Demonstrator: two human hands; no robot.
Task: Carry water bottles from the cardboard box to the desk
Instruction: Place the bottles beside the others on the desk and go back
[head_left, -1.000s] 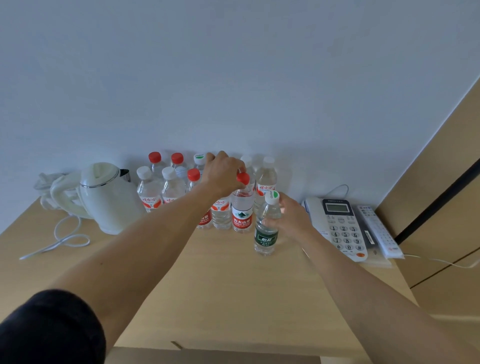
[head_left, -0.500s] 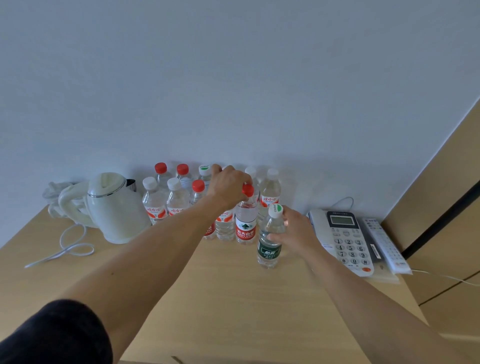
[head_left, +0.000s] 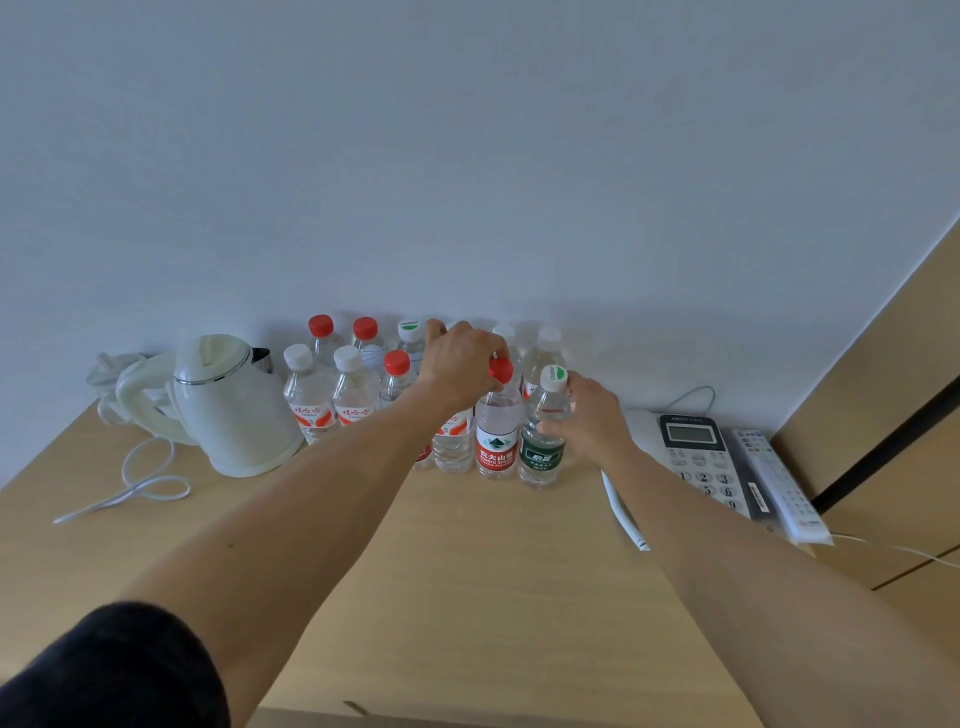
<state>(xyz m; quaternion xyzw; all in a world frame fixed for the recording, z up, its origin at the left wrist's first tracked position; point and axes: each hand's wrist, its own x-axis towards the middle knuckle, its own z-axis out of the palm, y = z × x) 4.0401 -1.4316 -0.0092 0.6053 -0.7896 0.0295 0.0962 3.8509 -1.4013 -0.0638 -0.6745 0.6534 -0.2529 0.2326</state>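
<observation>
Several clear water bottles (head_left: 353, 395) stand in a cluster at the back of the wooden desk (head_left: 467, 582), against the wall. My left hand (head_left: 460, 366) grips the neck of a red-capped, red-labelled bottle (head_left: 497, 436) standing in the front row. My right hand (head_left: 589, 415) holds a white-capped, green-labelled bottle (head_left: 542, 447) by its side; it stands upright on the desk, touching the red-labelled one. No cardboard box is in view.
A white electric kettle (head_left: 228, 410) with a loose white cord (head_left: 135, 483) sits left of the bottles. A desk telephone (head_left: 696, 457) and a white remote control (head_left: 779, 483) lie at the right, beside a wooden panel (head_left: 893, 405).
My right hand has slid the green-labelled bottle back until it stands against the red-labelled one. My left hand stays on the red cap. The view has tilted up a little.
</observation>
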